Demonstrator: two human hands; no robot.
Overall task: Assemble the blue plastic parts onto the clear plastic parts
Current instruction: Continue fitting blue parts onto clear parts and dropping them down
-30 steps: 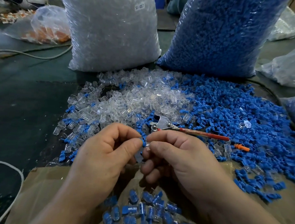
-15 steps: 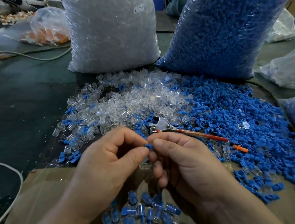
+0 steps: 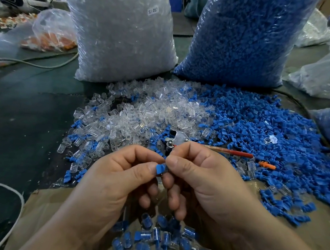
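Blue part (image 3: 160, 168) pinched between left hand (image 3: 115, 180) and right hand (image 3: 204, 184) fingertips.

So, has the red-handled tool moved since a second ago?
No. The red-handled tool lies as before, its handle tip just short of the orange piece, its metal head beside the clear parts.

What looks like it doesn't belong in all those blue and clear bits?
A lone orange piece lies among the blue pieces, off to the right. A red-handled tool also lies there, its metal head just beyond the right hand.
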